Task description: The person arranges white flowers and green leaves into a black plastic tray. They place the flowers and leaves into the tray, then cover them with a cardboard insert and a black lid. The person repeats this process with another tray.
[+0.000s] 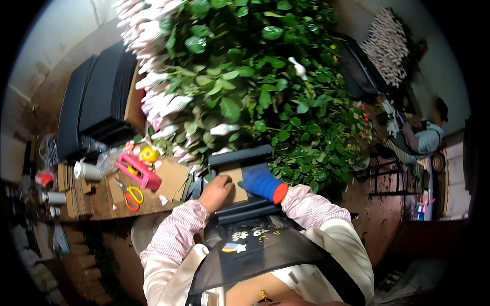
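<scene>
A piece of brown cardboard (236,189) lies on a black sheet (240,156) at the table's near edge, in front of my body. My bare left hand (216,194) rests on its left side, fingers lying flat. On its right side lies my right hand (261,183), in a blue glove with a red cuff, fingers stretched out and fairly flat. The black sheet curls up beyond the cardboard and also on the near side. Close beyond my hands rises a big heap of leafy green stems (265,97), with pale netted flower heads (148,46) along its left.
Scissors (133,198) with red and yellow handles, a pink holder (140,172) and a roll of yellow tape (149,154) lie to the left. Behind them stand black sheets (104,92) in a stack. Another person (426,137) sits at the far right.
</scene>
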The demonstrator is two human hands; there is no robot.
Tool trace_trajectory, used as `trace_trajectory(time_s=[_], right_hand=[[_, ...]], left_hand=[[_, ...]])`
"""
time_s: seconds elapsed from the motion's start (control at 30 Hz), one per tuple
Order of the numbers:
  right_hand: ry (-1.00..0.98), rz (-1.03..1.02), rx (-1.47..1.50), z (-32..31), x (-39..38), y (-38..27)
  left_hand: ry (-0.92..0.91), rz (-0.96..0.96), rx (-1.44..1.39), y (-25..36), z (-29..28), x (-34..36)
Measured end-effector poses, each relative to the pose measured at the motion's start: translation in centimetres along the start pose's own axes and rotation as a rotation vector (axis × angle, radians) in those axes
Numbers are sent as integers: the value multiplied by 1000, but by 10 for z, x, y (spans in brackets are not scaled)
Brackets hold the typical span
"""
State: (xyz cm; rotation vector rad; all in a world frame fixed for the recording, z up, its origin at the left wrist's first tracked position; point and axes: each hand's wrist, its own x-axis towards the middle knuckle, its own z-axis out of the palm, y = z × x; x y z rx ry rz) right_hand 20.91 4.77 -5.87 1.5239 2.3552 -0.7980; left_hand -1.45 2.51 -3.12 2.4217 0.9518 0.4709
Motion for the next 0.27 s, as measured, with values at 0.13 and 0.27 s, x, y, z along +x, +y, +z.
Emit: trace_trajectory(time_s=[0.13, 0.27], right_hand=[[-85, -102, -76, -16, -21, -18], [-102, -109, 21, -5, -18, 0]], left_hand=[[-32, -63, 63, -1, 5, -3], [-82, -41, 99, -11, 14, -3]])
